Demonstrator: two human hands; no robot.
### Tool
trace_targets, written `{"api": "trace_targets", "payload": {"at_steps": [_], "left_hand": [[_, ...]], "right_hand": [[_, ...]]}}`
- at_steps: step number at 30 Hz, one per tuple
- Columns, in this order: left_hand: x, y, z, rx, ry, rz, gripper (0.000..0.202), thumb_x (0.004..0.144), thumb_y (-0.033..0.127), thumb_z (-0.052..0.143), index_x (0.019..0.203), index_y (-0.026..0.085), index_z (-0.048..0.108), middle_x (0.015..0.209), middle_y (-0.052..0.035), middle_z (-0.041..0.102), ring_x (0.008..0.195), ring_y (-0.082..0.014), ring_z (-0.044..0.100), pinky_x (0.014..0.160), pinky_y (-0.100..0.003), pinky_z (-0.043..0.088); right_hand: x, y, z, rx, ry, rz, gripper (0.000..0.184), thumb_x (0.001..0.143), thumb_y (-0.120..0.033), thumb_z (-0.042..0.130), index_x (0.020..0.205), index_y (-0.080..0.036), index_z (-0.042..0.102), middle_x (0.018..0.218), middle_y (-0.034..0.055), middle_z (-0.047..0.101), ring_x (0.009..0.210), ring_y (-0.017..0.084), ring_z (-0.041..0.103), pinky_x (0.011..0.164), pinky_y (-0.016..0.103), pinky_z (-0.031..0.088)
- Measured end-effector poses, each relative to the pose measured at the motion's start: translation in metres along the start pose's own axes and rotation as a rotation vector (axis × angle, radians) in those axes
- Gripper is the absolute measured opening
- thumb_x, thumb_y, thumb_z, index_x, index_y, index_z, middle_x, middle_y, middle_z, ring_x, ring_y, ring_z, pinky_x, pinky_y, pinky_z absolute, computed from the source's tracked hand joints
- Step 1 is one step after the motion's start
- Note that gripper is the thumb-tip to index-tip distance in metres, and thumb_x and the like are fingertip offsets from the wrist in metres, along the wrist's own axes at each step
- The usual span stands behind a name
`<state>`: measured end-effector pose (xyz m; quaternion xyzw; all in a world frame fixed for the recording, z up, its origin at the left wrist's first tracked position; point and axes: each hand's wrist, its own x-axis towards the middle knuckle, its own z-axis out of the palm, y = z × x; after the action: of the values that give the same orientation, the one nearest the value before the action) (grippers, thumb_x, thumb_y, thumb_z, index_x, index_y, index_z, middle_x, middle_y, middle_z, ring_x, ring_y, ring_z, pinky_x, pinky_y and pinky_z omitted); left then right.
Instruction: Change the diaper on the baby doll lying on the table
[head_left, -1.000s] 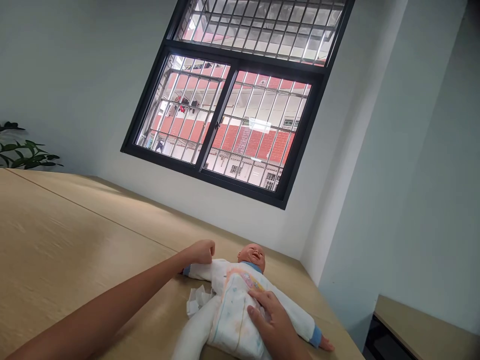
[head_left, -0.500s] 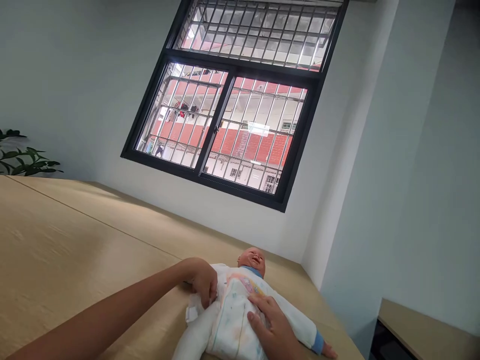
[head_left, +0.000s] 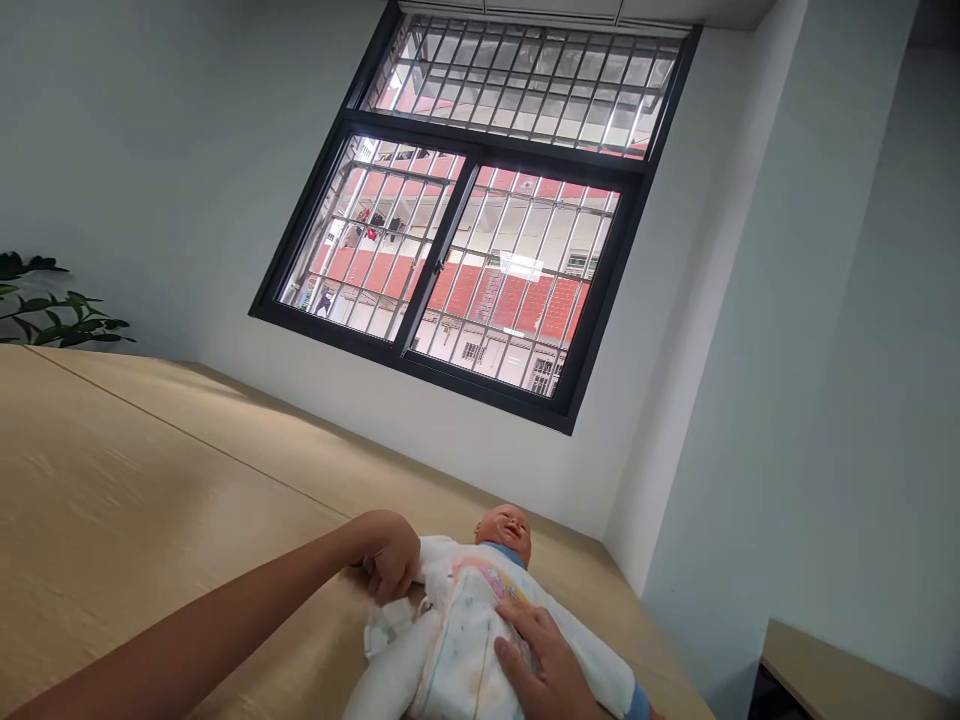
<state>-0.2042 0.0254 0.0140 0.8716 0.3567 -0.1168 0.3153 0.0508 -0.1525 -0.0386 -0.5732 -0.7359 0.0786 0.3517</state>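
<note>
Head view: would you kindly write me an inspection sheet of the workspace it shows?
Surface: tan table with a seam.
Job's things: doll lying face up; diaper over its front; crumpled white flap out at one side.
Clutter: nothing seen.
Hands: left hand bent beside the doll's sleeve, any hold unclear; right hand resting on the diaper.
Cables: nothing seen.
Surroundings: barred window, wall, plant at left.

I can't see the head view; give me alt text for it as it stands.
The right hand rests on the diaper of a baby doll lying face-up on a table; the left hand curls near a crumpled white piece beside the doll. Beyond is a barred window.
</note>
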Motion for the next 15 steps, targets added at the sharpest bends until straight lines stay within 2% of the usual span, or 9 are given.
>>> {"api": "trace_targets", "payload": {"at_steps": [2,4,5,10,13,15], "left_hand": [[-0.002,0.003,-0.002,0.028,-0.13,-0.008,0.035,0.036,0.012,0.081,0.067,0.026,0.074,0.057,0.0017,0.062,0.044,-0.0178,0.05,0.039,-0.025,0.037],[-0.002,0.007,-0.001,0.06,-0.205,0.073,0.049,0.037,0.016,0.086,0.083,0.031,0.077,0.059,0.0053,0.06,0.046,-0.015,0.047,0.04,-0.023,0.035],[-0.001,0.008,0.0,0.078,-0.217,0.115,0.05,0.037,0.017,0.087,0.084,0.031,0.078,0.058,0.0063,0.059,0.047,-0.0145,0.047,0.042,-0.022,0.034],[0.011,0.008,0.01,0.019,-0.039,0.205,0.02,0.044,0.014,0.079,0.061,0.024,0.074,0.056,0.0072,0.062,0.055,-0.0129,0.05,0.053,-0.021,0.036],[0.013,0.004,0.012,-0.046,-0.015,0.223,0.014,0.053,0.016,0.071,0.065,0.022,0.074,0.062,0.0058,0.066,0.06,-0.0135,0.053,0.057,-0.021,0.039],[0.013,0.002,0.013,-0.084,-0.001,0.229,0.01,0.058,0.022,0.069,0.068,0.021,0.072,0.063,0.0048,0.066,0.06,-0.0139,0.053,0.058,-0.022,0.04]], "right_hand": [[0.0,0.001,0.002,0.008,0.024,0.001,0.062,0.089,-0.061,0.051,0.123,-0.014,0.072,0.119,0.0181,0.068,0.117,0.033,0.061,0.108,0.046,0.044],[0.0,0.0,0.003,0.012,0.037,0.004,0.061,0.088,-0.062,0.052,0.122,-0.016,0.073,0.118,0.017,0.069,0.117,0.033,0.062,0.108,0.046,0.044],[-0.001,0.0,0.004,0.01,0.037,0.006,0.06,0.088,-0.062,0.052,0.122,-0.017,0.073,0.118,0.0166,0.069,0.117,0.033,0.061,0.108,0.046,0.044],[0.0,-0.002,0.001,-0.033,0.016,0.015,0.061,0.09,-0.062,0.05,0.124,-0.016,0.071,0.123,0.017,0.067,0.122,0.032,0.059,0.112,0.046,0.039],[0.0,-0.001,0.0,-0.058,-0.028,0.001,0.058,0.091,-0.057,0.05,0.127,-0.016,0.07,0.124,0.0172,0.066,0.122,0.032,0.059,0.113,0.047,0.039],[0.0,-0.001,0.0,-0.065,-0.01,-0.015,0.053,0.092,-0.053,0.051,0.126,-0.017,0.07,0.123,0.0166,0.067,0.121,0.031,0.059,0.111,0.045,0.042]]}}
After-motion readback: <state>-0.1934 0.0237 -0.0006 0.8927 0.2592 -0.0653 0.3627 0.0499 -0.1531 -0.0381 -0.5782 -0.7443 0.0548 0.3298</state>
